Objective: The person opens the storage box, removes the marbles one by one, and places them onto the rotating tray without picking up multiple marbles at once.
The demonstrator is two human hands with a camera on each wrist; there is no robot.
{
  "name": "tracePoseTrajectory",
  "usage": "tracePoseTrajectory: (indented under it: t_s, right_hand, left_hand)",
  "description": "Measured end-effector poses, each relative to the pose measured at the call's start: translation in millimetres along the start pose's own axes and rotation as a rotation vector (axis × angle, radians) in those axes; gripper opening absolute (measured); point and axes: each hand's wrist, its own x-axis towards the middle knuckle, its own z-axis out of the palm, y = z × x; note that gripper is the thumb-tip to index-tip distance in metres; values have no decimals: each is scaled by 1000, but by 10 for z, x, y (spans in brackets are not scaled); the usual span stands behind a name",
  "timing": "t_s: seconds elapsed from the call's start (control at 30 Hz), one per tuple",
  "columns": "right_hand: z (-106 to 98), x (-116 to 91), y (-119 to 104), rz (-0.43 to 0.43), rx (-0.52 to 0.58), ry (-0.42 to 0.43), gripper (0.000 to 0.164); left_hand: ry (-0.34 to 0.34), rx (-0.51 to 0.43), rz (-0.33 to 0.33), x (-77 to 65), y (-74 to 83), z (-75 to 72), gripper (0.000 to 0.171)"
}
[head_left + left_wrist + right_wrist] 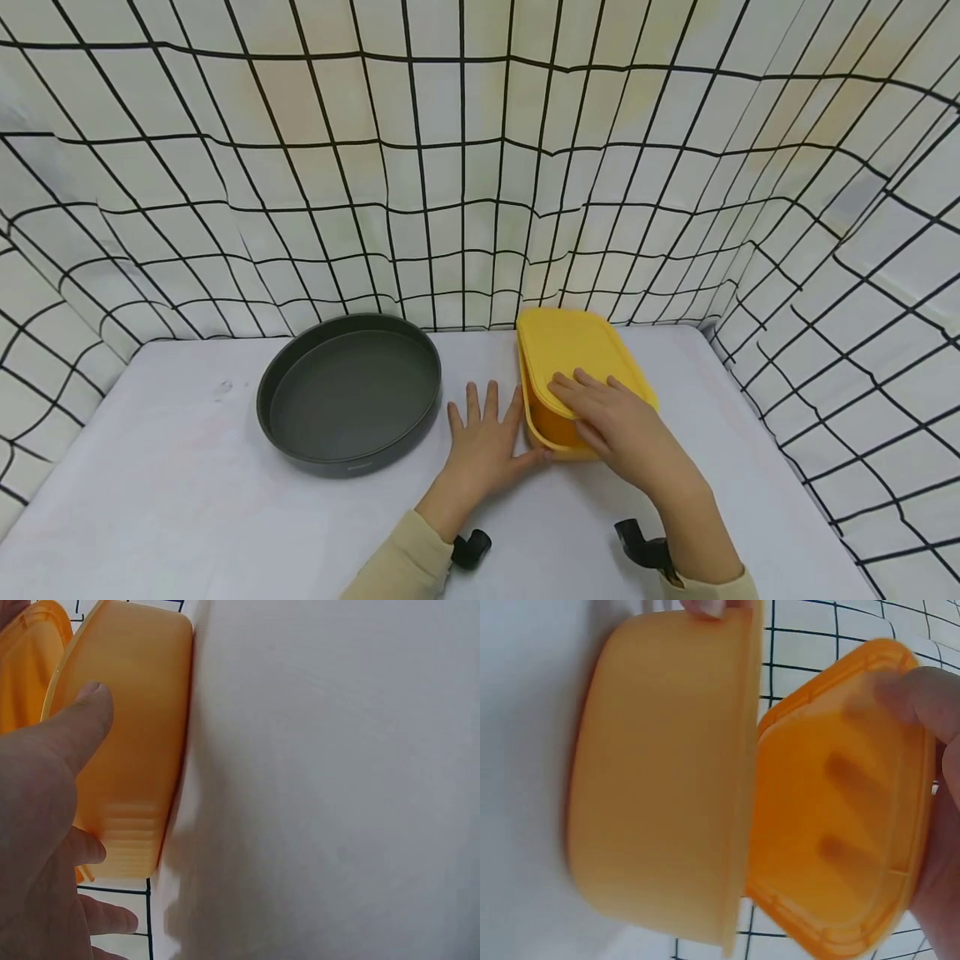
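A yellow-orange plastic container (532, 421) stands on the right half of the table. Its yellow lid (573, 346) is tilted, with the near edge raised off the rim so that the inside shows. My right hand (628, 429) grips that near edge, fingers flat on top and thumb underneath, as the right wrist view shows on the lid's underside (817, 817). Spread fingers mark my left hand (483, 446), at the container's near left corner. In the left wrist view its thumb (94, 712) touches the container's wall (142, 750).
Left of the container, a round dark grey pan (352, 396) lies on the white-covered table (187, 500). A black wire grid (461, 200) with pale sheeting behind it encloses the back and sides. Black wrist mounts (471, 550) stick out beside both wrists.
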Motion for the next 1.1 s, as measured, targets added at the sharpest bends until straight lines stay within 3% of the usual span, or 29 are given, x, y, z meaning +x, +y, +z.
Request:
tracePoseTrajectory:
  t_s: [0.2, 0.4, 0.6, 1.1]
  right_hand:
    - [34, 38, 36, -63, -58, 124, 58]
    - [42, 35, 112, 9, -152, 270, 59]
    - [66, 41, 155, -17, -99, 311, 46]
    - [85, 16, 216, -107, -84, 457, 45]
  left_hand:
    - [-3, -4, -9, 11, -3, -9, 100]
    - [-8, -14, -8, 14, 5, -33, 100]
    - [-21, -37, -14, 16, 4, -37, 101]
    - [-12, -39, 3, -6, 12, -47, 100]
